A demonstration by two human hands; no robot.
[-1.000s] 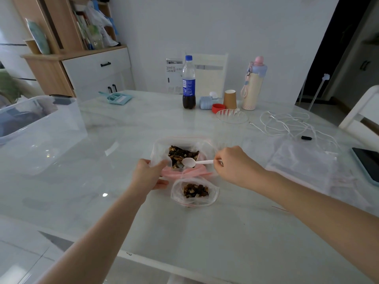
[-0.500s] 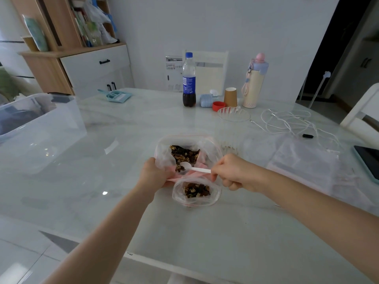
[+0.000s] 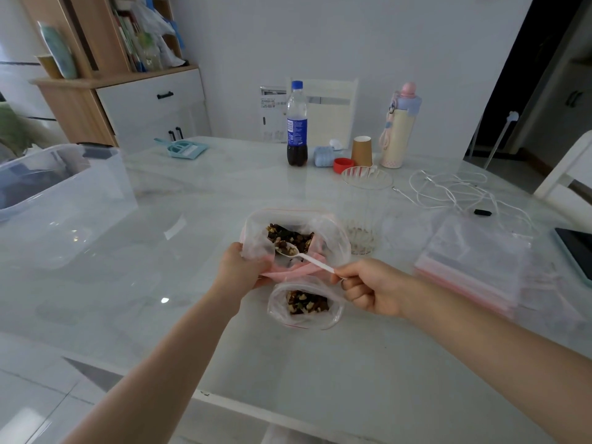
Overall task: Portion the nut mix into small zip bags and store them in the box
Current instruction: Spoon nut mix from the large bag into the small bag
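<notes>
Near the middle of the tabletop (image 3: 320, 363) the portioning is underway but far from finished. The left hand (image 3: 238, 270) grips the pink rim of the big bag (image 3: 330, 238) and holds its mouth wide, so the dark nut mix (image 3: 290, 237) inside is visible. The right hand (image 3: 368, 288) pinches the handle of a white spoon (image 3: 302, 256), whose bowl carries a small heap of nuts just above the mix. Just in front of the big bag, toward the near edge, lies one small bag (image 3: 304, 304), its mouth unsealed, with a modest portion already in it.

I judge this small bag is the first or one of the first: a thick pile of unused zip bags (image 3: 471, 261) waits at the right side, and much mix remains in the big bag. The clear box (image 3: 64, 193) stands at the far left edge, well apart from the hands; whether any filled bag lies inside I cannot tell. Sealing and storing are not yet done.
</notes>
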